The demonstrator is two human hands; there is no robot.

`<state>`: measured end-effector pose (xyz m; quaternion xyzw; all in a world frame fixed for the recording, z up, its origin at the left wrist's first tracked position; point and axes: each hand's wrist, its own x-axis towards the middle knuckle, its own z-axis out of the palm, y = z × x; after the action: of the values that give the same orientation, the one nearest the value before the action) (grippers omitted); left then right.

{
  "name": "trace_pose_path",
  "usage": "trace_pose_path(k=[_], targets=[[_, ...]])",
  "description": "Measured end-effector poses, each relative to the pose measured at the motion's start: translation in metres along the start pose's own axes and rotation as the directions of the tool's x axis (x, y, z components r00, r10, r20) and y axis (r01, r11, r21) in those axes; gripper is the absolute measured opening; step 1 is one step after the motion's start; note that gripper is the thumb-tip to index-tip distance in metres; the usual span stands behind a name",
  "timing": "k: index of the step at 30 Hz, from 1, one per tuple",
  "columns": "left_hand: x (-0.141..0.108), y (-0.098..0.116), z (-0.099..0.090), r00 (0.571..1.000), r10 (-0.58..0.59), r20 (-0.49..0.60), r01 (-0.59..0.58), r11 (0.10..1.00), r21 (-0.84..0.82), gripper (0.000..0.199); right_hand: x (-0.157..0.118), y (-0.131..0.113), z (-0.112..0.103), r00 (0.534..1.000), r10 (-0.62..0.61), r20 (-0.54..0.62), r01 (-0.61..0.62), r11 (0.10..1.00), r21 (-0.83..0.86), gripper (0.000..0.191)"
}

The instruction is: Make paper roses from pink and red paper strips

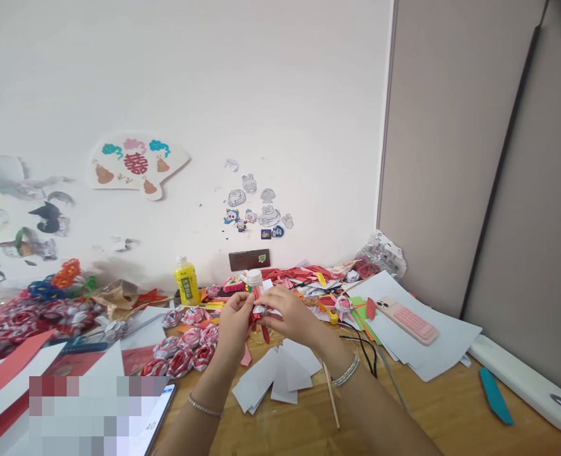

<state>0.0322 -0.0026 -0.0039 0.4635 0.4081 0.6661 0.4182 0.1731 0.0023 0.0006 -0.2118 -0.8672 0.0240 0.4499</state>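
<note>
My left hand point(235, 318) and my right hand point(286, 311) meet over the middle of the table. Pinched between their fingertips is a small red and white paper piece point(260, 310), with red strips hanging below it; its exact shape is partly hidden by the fingers. Just left of my left hand lie several red, pink and white paper roses point(199, 339). White paper rectangles point(280, 373) are spread below the hands, with a thin wooden stick point(330, 396) beside them near my right forearm. Behind the hands stands a white-capped jar point(254, 277).
A yellow bottle point(186, 282) stands at the wall. To the right, a pink phone point(407, 320) rests on white sheets point(432, 358). A teal cutter-like object point(496, 396) lies near a long white box point(522, 380). Another phone point(159, 418) and red paper point(11, 367) occupy the left front.
</note>
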Motion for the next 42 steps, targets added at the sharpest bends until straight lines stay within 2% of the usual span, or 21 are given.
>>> trace_pose_path(k=[5,8,10,12,13,15,19,24,31,36,42], targets=[[-0.001,-0.001,0.000,1.000,-0.011,0.011,0.011,1.000,-0.007,0.040,0.000,-0.002,0.003,0.999,-0.029,0.026,0.029,0.999,-0.016,0.024],[-0.002,-0.004,0.002,1.000,0.019,0.007,-0.018,0.999,-0.047,0.041,0.000,0.001,-0.003,1.000,-0.005,0.000,0.005,0.997,0.075,0.024],[-0.003,-0.005,0.004,0.998,0.059,-0.006,-0.060,0.995,-0.076,0.042,0.000,0.004,-0.009,0.981,0.158,-0.109,-0.128,0.961,0.246,0.025],[-0.004,-0.005,0.005,0.994,0.107,-0.031,-0.109,0.990,-0.092,0.041,0.000,0.007,-0.013,0.909,0.373,-0.187,-0.265,0.861,0.434,0.027],[-0.005,-0.005,0.006,0.990,0.131,-0.044,-0.134,0.987,-0.091,0.041,0.000,0.008,-0.013,0.874,0.448,-0.188,-0.307,0.809,0.500,0.027],[-0.006,-0.006,0.006,0.984,0.171,-0.059,-0.175,0.982,-0.074,0.040,0.001,0.009,-0.010,0.853,0.501,-0.149,-0.348,0.757,0.553,0.027],[-0.009,-0.006,0.007,0.979,0.205,0.002,-0.205,0.978,-0.023,0.040,0.003,0.006,-0.002,0.846,0.517,-0.127,-0.378,0.751,0.541,0.019],[-0.005,-0.002,0.004,0.968,0.165,0.191,-0.177,0.983,0.049,0.036,0.004,0.001,-0.007,0.850,0.496,-0.178,-0.376,0.808,0.453,0.011],[0.000,0.011,-0.006,0.908,0.163,0.385,-0.236,0.960,0.152,0.026,0.004,-0.006,-0.017,0.911,0.381,-0.158,-0.312,0.886,0.342,0.008],[-0.001,0.016,-0.008,0.888,0.203,0.412,-0.305,0.932,0.197,0.025,0.003,-0.006,-0.018,0.925,0.336,-0.177,-0.265,0.905,0.333,0.007],[0.000,0.016,-0.008,0.892,0.295,0.342,-0.398,0.871,0.287,0.020,0.002,-0.005,-0.014,0.937,0.297,-0.182,-0.223,0.913,0.341,0.010]])
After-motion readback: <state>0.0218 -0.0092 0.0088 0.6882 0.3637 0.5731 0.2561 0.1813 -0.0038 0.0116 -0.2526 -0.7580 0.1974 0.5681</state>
